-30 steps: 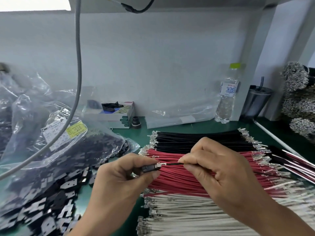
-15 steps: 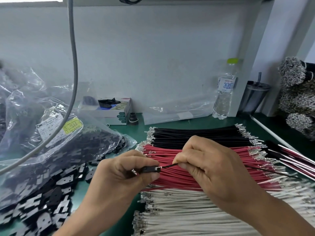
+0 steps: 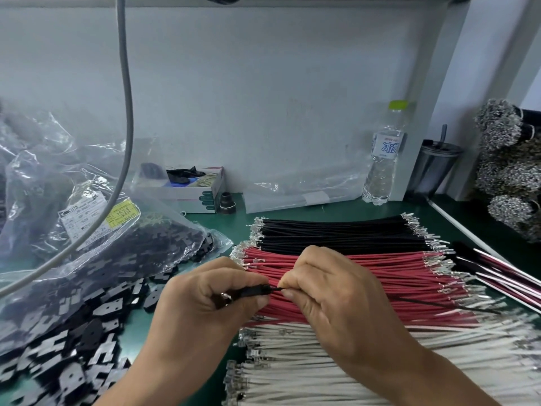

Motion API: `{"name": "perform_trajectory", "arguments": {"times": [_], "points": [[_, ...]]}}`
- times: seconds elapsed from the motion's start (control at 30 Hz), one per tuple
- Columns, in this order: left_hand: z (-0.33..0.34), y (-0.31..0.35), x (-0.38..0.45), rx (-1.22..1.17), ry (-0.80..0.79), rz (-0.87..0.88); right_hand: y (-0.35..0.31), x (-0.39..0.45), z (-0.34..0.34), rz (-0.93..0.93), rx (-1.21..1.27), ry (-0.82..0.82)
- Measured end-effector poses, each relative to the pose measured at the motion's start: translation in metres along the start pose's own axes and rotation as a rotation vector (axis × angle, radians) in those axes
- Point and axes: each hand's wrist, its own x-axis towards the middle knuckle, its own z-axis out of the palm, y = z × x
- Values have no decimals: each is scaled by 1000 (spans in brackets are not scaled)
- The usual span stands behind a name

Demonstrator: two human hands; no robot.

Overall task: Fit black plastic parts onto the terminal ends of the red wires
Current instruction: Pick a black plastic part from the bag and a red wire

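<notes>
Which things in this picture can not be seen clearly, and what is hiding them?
All head view.
- Black part: mostly covered by the left hand fingers; shape unclear.
- Wire terminal: hidden inside the part and behind the right hand; seating cannot be told.
- Bag label: print too small and creased.
- White wires: cut off by the bottom edge, partly under the right forearm.

Black plastic part (image 3: pixel 254 290) sits level mid-scene over the red wires (image 3: pixel 351 276), which lie bundled flat, terminals left.
</notes>
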Motion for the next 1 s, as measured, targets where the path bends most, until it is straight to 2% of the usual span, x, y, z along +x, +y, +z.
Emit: {"name": "perform_trajectory", "arguments": {"times": [0.1,0.2,0.23,0.3,0.37,0.4,0.6,0.87,0.93,1.0], "points": [[5,-1,2,-52,17,-51,6,3,-6,5,-107,102],[6,-6,7,-130,110,-107,10,3,-13,-3,-189,219],[5,-7,8,-153,140,-123,9,2,-12,-8,-188,203],[3,-9,9,-212,177,-165,5,1,-7,25,-179,45],[3,-10,10,-285,185,-215,3,3,1,146,-139,-120],[4,-10,10,-313,183,-234,4,4,5,201,-104,-151],[2,-13,13,-422,220,-318,5,4,2,303,-17,-145],[-6,-19,14,-482,231,-376,14,4,-9,585,317,-110],[-5,-18,14,-494,221,-383,14,3,-7,547,246,-80],[-5,-17,13,-499,209,-387,12,2,-4,412,22,-69]]}}
